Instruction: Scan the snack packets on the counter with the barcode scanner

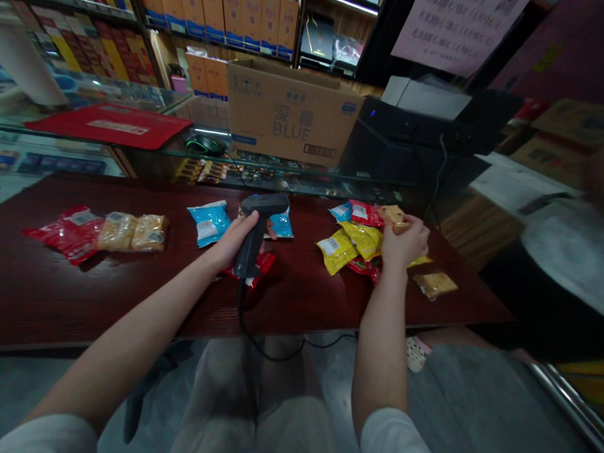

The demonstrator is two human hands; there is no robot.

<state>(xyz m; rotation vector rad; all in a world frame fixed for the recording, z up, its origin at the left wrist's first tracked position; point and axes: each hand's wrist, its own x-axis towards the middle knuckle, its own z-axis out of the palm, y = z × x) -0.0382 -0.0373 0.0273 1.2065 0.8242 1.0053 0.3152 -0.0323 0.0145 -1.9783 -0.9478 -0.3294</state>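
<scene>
My left hand (237,236) is wrapped round a black corded barcode scanner (253,238), whose head points to the right. Under and beside it lie a blue snack packet (209,222), part of another blue packet (283,223) and a red packet (262,267). My right hand (405,241) has its fingers closed on a clear-wrapped biscuit pack (394,217), over a pile at the right. That pile holds yellow packets (337,251), red packets (366,213) and a bit of blue. A second clear-wrapped biscuit pack (435,284) lies flat near the right end.
On the dark red desk (143,293), a red packet (79,233) and two biscuit packs (133,232) lie in a row at left. Behind stand a cardboard box (294,112), a black printer (426,132), a mouse (205,145) and a red mat (111,125). The scanner cable (276,357) hangs over the front edge.
</scene>
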